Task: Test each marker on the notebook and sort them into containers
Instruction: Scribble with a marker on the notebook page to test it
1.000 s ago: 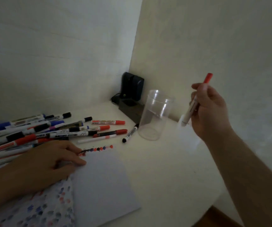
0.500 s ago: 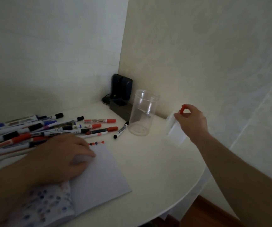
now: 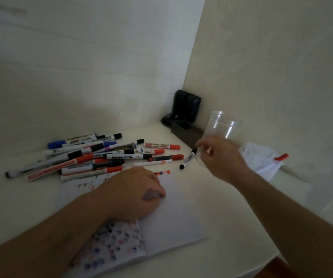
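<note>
**Desk editor:** What is the setting?

**Photographer:** A pale table point(image 3: 231, 227) pushed into the corner of two off-white walls, in dim light. Nearest the camera an open notebook point(image 3: 173, 217) lies flat, its left page covered in coloured test dots, its right page blank but for a short row of red and dark marks at the top edge.

**Desk editor:** And the hands?

**Photographer:** The left hand point(image 3: 133, 193) rests on the notebook near the fold, fingers loosely curled, gripping nothing. The right hand point(image 3: 219, 157) hangs above the table in front of a clear plastic jar point(image 3: 221, 127); it is blurred, fingers bent and loose, and I cannot tell whether it touches the jar.

**Desk editor:** Where are the markers?

**Photographer:** A pile of markers point(image 3: 85, 155), with red, black and blue caps, lies beyond the notebook on the left. One black marker point(image 3: 187, 159) lies apart, just beside the jar. To the right, a red marker point(image 3: 281, 157) pokes out of a clear bag point(image 3: 259, 159) by the wall. In the far corner stand two dark speakers point(image 3: 186, 106) behind a dark box point(image 3: 185, 133)
</note>
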### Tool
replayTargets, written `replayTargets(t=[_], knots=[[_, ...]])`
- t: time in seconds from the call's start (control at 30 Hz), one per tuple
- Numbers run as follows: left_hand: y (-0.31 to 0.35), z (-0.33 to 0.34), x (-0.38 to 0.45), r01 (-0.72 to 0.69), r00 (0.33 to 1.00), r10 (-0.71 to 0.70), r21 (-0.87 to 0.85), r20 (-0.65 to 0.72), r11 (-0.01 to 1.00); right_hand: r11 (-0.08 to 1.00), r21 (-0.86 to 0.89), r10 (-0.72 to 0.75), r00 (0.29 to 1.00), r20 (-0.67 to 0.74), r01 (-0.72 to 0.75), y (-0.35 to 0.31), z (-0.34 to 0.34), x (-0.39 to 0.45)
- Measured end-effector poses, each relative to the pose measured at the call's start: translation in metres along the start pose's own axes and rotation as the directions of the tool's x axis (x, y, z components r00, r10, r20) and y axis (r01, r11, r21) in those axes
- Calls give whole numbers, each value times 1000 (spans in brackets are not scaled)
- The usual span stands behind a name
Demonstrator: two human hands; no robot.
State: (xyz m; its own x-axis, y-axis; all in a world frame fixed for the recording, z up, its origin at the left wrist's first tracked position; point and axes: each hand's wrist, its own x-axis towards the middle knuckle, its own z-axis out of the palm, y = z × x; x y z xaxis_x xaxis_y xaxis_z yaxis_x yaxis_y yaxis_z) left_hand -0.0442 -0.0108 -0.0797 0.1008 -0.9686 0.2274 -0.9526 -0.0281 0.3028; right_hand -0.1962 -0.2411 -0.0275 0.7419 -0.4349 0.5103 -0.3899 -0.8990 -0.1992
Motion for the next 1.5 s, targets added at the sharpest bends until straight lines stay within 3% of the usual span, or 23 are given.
replayTargets(t=[0.07,0.13,0.3,0.43,0.47,0.53,0.6,0.67,0.9,0.97,1.03,1.07,1.13,1.2,1.37,1.5], knots=[[-8,1,-4,14,998,-16,-43,-56,999,987,-159,13,957,290,34,-13,34,4],[-18,2,-7,59,990,-68,-82,-122,995,967,-236,-4,928,373,99,-14,56,8],[-35,-1,-10,132,942,-182,-187,-283,973,906,-354,-80,914,397,233,-11,55,19],[-36,-1,-7,163,919,-223,-200,-325,966,911,-209,-322,930,177,355,-24,40,22],[-37,0,-7,165,919,-223,-195,-326,967,923,-176,-313,934,170,341,-27,37,26],[-37,1,-6,164,923,-218,-187,-317,969,946,-193,-189,929,317,259,-28,36,33],[-38,2,-7,169,929,-220,-190,-298,967,932,-275,-75,869,489,235,-17,37,33],[-39,3,-7,172,934,-219,-182,-283,968,932,-293,-25,843,537,215,1,36,25],[-38,5,-4,193,949,-223,-146,-224,970,940,-151,-204,859,469,306,28,43,-9],[-37,5,-5,197,950,-226,-148,-217,969,953,-76,-249,899,361,294,20,39,-11],[-35,4,-5,196,949,-225,-144,-223,970,967,158,-226,958,178,199,-4,32,-7],[-33,3,-6,199,948,-228,-145,-224,969,934,340,-164,977,136,110,-21,29,-3],[-29,1,-8,201,944,-238,-173,-227,964,744,664,-109,968,225,-70,-55,30,7],[-25,-1,-9,182,942,-225,-181,-250,966,561,814,-166,942,291,-152,-78,42,16],[-30,-3,-10,225,895,-276,-180,-351,958,215,952,-208,942,263,-218,-102,78,20],[-32,-4,-10,268,898,-292,-116,-328,956,130,943,-142,935,324,-307,-104,93,17]])
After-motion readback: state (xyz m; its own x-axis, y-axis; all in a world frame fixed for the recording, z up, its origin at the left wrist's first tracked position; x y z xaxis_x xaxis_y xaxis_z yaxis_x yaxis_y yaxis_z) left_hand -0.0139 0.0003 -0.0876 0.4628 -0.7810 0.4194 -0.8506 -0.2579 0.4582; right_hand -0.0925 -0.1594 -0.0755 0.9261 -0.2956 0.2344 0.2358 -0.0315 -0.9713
